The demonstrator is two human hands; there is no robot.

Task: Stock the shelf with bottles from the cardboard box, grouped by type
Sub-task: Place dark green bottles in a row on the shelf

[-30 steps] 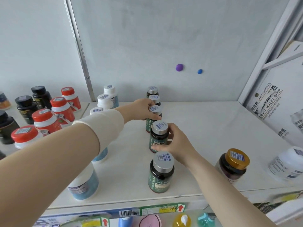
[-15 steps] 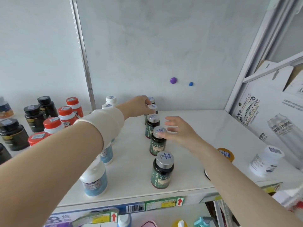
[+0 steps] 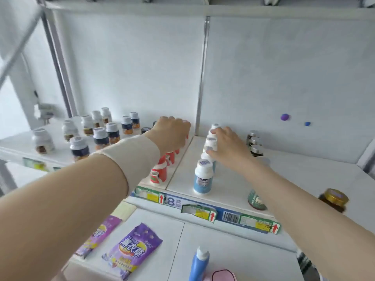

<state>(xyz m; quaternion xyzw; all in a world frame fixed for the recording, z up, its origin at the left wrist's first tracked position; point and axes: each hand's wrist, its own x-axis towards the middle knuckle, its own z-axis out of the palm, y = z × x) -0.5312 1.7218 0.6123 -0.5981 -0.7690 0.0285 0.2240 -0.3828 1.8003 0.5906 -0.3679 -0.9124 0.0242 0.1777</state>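
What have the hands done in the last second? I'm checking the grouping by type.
Both hands left the silver-capped green bottles and moved left: the left hand is now over the red bottles, and the right hand grips a white-capped bottle in the blue-label row. Rows stayed upright; the gold-capped jar stayed put.

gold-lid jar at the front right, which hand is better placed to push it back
Right, probably. The gold-lid jar sits beside the right arm; the right hand holds the white bottles, the left hand is over the red bottles, further away.
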